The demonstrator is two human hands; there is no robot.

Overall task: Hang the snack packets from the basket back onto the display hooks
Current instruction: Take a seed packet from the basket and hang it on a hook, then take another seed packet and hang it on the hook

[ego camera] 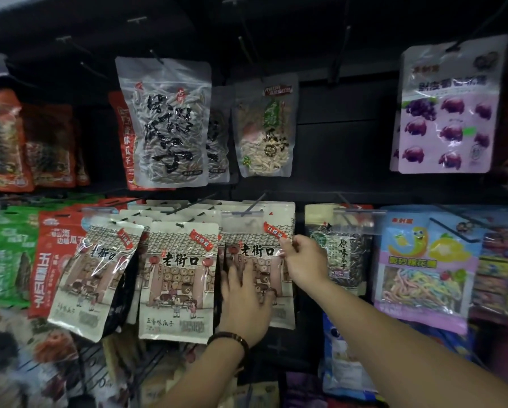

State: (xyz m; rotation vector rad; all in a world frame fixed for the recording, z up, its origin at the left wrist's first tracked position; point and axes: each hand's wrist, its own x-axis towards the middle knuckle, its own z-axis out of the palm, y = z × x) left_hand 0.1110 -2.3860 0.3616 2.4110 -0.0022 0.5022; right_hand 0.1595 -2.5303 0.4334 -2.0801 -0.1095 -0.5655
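Cream paper packets fill the lower row. At the left one of them [91, 278] hangs tilted, its bottom corner swung toward the blurred wire basket [82, 366] below. Just beside it a second cream packet [177, 278] hangs straight.

Next comes the left hand [241, 298], its fingers spread flat on the face of the third cream packet [255, 240], the one being hung. The packet's top sits up at the display hook [257, 203], behind the clear price strip [241, 214]. Whether its hole is already over the wire, I cannot tell.

The right hand [302, 260] pinches the packet's upper right edge between thumb and fingertips.

To do this well, the pinching hand should probably steer the hole along the wire while the flat palm keeps the bag from swinging. The strip at the hook's tip is the likeliest snag.

Room is tight. The straight-hanging packet touches on the left and a dark seed packet [344, 248] hangs near on the right. Bare black panel shows below the packet's right corner, so drawing the hands down and back looks safest.
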